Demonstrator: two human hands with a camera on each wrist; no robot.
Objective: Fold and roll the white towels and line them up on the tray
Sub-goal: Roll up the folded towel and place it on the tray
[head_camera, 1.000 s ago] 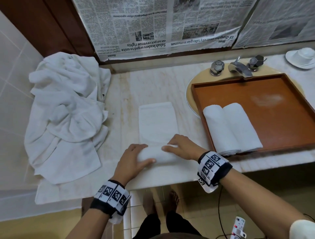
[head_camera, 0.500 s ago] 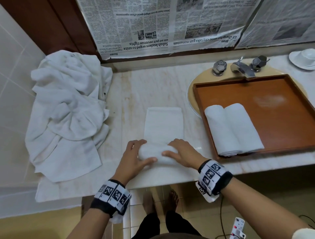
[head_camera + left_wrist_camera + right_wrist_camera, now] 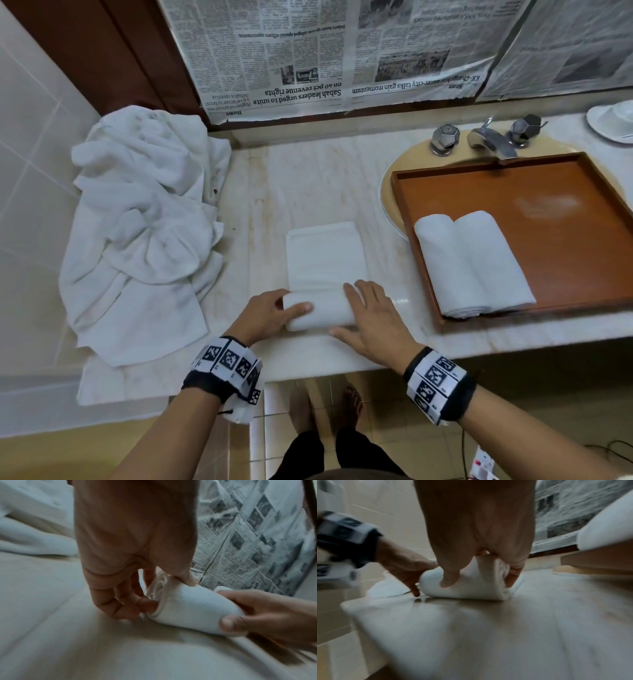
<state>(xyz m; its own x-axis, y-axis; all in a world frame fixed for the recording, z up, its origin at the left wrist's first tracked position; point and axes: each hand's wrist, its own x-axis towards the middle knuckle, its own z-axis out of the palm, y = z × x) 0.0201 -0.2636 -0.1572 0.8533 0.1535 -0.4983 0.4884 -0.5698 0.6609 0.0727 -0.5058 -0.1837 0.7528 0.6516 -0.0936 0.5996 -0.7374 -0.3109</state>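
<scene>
2 rolled towels [image 3: 471, 263] side by side in the tray [image 3: 582, 260]

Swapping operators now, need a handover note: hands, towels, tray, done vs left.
Left hand: grips the left end of the half-rolled towel, thumb on top.
Right hand: on the right end, fingers over the roll, thumb at its near side.
The unrolled part of that towel lies flat on the counter, stretching away from the person.
Tray, set over the sink: two rolled towels side by side at its left end.
Pile of loose towels at the left of the counter.
Done: two rolls placed. Left: finish this roll, set it beside the two, then work through the pile.
</scene>
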